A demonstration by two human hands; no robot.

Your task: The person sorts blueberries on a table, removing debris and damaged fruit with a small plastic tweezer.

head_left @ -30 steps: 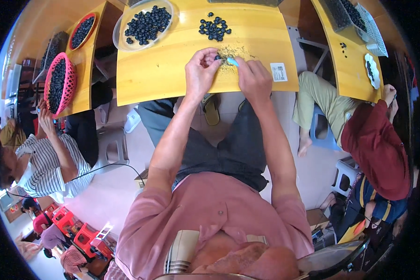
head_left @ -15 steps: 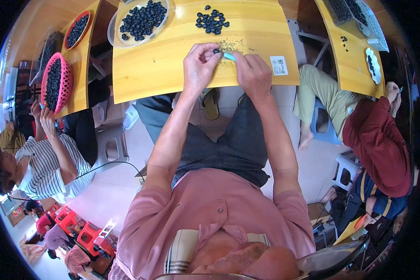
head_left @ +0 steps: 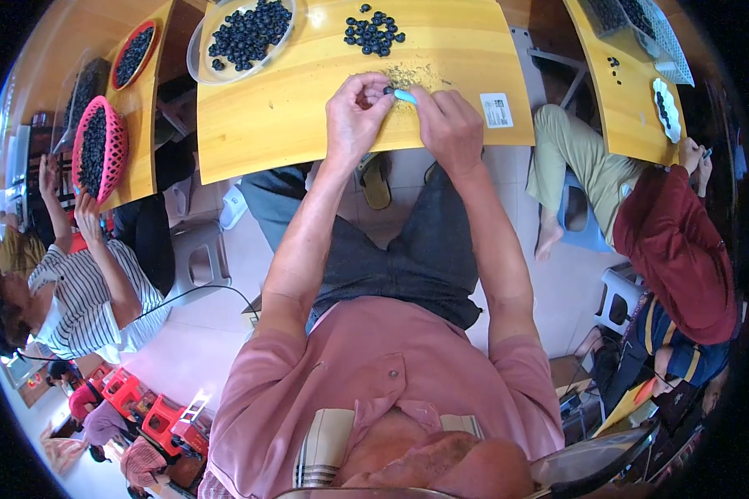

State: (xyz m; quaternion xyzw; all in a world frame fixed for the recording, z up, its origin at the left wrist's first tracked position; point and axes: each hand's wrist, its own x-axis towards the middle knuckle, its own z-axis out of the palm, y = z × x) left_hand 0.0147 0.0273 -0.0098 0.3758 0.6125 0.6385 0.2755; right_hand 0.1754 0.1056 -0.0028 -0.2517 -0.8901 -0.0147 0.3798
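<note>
Over the near part of the yellow wooden table [head_left: 291, 133], my left hand [head_left: 357, 108] pinches a small round black piece [head_left: 389, 90] between thumb and fingers. My right hand [head_left: 451, 121] is closed round a small light-blue-handled tool [head_left: 405, 96]. The tool's tip meets the black piece or sits right beside it; the blade is too small to make out. Fine dark trimmings [head_left: 412, 76] lie scattered just beyond my hands. Farther back is a loose cluster of similar black pieces [head_left: 374, 35]. A clear round tub [head_left: 193, 56] at the back left holds many more.
A white printed label [head_left: 497, 110] lies on the table's right. On the left, a person in a striped shirt [head_left: 100, 287] works beside a pink basket [head_left: 118, 154] of black pieces. To the right sits a person in dark red [head_left: 678, 249], near a white dish [head_left: 666, 111].
Both hands hold almost the same pose, with the tool still at the black piece. The table and its contents have shifted slightly up and left in view. The left co-worker's hands have moved apart.
</note>
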